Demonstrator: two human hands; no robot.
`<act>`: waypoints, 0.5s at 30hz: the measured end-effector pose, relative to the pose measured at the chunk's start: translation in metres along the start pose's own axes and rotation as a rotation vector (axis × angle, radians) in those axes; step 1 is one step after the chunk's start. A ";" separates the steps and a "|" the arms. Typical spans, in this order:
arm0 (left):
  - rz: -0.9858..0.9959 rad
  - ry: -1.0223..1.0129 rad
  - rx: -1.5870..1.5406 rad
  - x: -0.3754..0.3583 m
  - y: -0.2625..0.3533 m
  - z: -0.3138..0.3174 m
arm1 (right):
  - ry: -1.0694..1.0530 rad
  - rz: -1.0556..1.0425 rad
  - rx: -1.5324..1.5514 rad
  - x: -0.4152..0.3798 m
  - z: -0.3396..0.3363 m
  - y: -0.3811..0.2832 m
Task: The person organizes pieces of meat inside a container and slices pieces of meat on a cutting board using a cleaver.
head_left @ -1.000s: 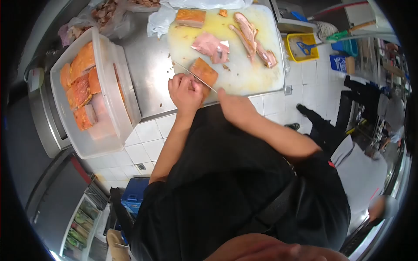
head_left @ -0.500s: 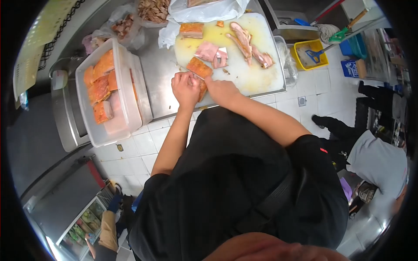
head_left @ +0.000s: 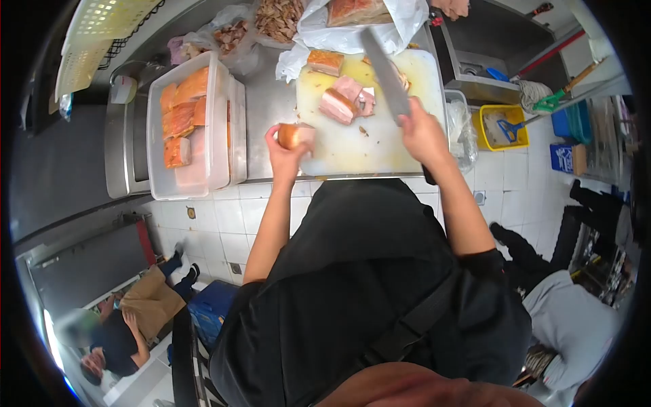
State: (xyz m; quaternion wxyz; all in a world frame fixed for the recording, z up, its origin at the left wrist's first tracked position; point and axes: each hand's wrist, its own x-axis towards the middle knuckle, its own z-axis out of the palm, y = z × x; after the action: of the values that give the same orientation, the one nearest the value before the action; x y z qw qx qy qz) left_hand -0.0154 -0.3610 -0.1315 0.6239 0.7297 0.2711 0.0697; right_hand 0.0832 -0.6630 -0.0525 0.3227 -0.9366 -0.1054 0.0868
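My left hand is closed around a chunk of crispy-skinned roast pork, held at the left edge of the white cutting board. In my right hand is a long knife, raised over the board with its blade pointing away from me. Between the hands, a cut pork piece rests against paler meat slices. Farther back lies another skin-on pork block. The knife blade partly hides a piece of meat behind it.
To the left stands a clear plastic tub with several pork slabs. Bags of chopped meat and a white plastic bag sit at the back. A yellow bucket is on the right; other people are nearby.
The pork has been parted: one piece now lies by the pale slices, the other is in my left hand, moved left. My right hand has lifted the knife up and right.
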 end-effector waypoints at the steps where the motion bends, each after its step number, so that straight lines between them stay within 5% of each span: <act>1: 0.011 0.015 0.003 -0.001 0.006 -0.006 | 0.039 0.061 0.024 0.001 -0.010 0.009; 3: -0.198 -0.124 -0.793 -0.008 0.023 -0.018 | 0.049 0.071 0.032 0.002 -0.024 0.030; 4: -0.153 -0.269 -0.868 -0.017 0.059 -0.013 | 0.062 0.097 0.030 0.002 -0.030 0.039; 8: 0.084 -0.550 -0.941 -0.016 0.142 0.003 | 0.022 0.045 0.065 0.005 -0.027 0.063; 11: 0.536 -0.495 -0.565 -0.011 0.233 0.029 | -0.024 0.003 0.100 0.011 -0.017 0.066; 15: 0.862 -0.481 -0.347 -0.015 0.333 0.053 | -0.112 -0.060 0.151 0.017 -0.019 0.059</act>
State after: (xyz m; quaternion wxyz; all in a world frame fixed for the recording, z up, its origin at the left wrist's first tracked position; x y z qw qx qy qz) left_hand 0.0983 -0.4391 0.1762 0.6951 0.6562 -0.2203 0.1943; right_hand 0.1122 -0.7155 -0.0756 0.3883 -0.8998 -0.1446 0.1371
